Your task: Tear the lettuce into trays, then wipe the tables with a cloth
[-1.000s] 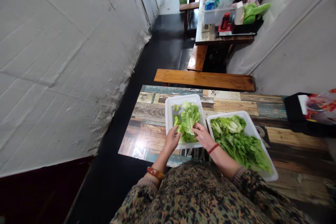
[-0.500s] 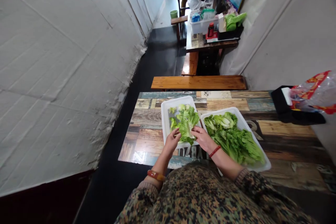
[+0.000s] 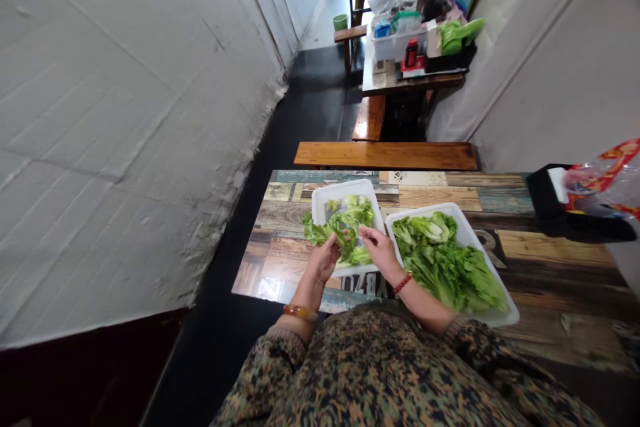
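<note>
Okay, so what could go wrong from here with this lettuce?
The lettuce leaf in the left hand reaches past the outer rim of the left tray, so loose bits might land on the table. Also, the right forearm runs close along the right tray and could nudge it or brush the greens inside.

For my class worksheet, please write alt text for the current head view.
A person's left hand holds a green leaf over a white tray, the right hand close beside it. To the right, a second tray holds more leafy greens.
</note>
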### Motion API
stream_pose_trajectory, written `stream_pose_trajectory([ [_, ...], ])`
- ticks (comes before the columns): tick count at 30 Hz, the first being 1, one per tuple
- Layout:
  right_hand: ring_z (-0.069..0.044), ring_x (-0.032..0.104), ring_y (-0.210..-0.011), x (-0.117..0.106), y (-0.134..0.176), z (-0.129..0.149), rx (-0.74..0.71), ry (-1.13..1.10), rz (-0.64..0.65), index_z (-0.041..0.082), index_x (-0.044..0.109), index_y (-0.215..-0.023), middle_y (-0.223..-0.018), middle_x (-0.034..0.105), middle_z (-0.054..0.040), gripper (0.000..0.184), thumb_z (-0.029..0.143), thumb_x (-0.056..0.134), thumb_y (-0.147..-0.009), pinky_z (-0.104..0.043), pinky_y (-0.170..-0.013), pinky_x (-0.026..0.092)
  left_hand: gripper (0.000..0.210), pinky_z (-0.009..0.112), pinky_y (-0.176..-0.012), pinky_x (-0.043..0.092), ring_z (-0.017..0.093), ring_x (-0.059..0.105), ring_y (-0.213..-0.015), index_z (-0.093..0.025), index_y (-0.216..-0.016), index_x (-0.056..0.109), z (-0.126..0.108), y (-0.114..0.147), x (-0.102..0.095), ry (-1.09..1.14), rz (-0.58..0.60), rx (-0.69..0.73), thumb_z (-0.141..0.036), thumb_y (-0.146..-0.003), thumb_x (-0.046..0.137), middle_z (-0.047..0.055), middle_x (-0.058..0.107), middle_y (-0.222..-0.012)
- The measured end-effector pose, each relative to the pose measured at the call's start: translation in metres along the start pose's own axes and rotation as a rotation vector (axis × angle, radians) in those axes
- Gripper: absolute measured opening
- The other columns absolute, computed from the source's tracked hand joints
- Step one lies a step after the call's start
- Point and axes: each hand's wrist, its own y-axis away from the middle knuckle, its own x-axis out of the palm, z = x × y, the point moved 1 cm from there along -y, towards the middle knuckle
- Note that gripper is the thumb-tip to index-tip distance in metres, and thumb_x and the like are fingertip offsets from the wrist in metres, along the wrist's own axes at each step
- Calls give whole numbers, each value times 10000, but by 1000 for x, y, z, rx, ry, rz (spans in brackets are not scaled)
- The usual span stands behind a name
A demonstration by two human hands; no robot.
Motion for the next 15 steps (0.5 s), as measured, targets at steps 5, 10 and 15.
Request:
stream_pose_trajectory([
  [5,-221,647,-959,-10,-5,-18,2,112,13,194,673,-1126,-1073,697,-89,364,295,520,-811,-406,-919,503,227,352,-882,515,222,675,-938,-134,-904,688,-11,-2,-10,73,14,6,-336,-803,688,92,725,-1013],
  [10,-222,646,-970,11,6,-12,65,47,173,201,630,-1212,-1111,690,-87,442,331,559,-796,-390,-889,515,368,336,-848,490,240,653,-975,-123,-970,692,4,0,-2,11,-23,41,-335,-687,796,112,729,-974],
  [15,-237,638,-992,25,8,-5,132,42,143,192,614,-1243,-1175,666,-101,513,372,615,-763,-393,-893,507,487,370,-880,449,258,609,-1059,-173,-1084,665,21,12,5,-132,136,1,-452,-698,764,125,697,-1093],
])
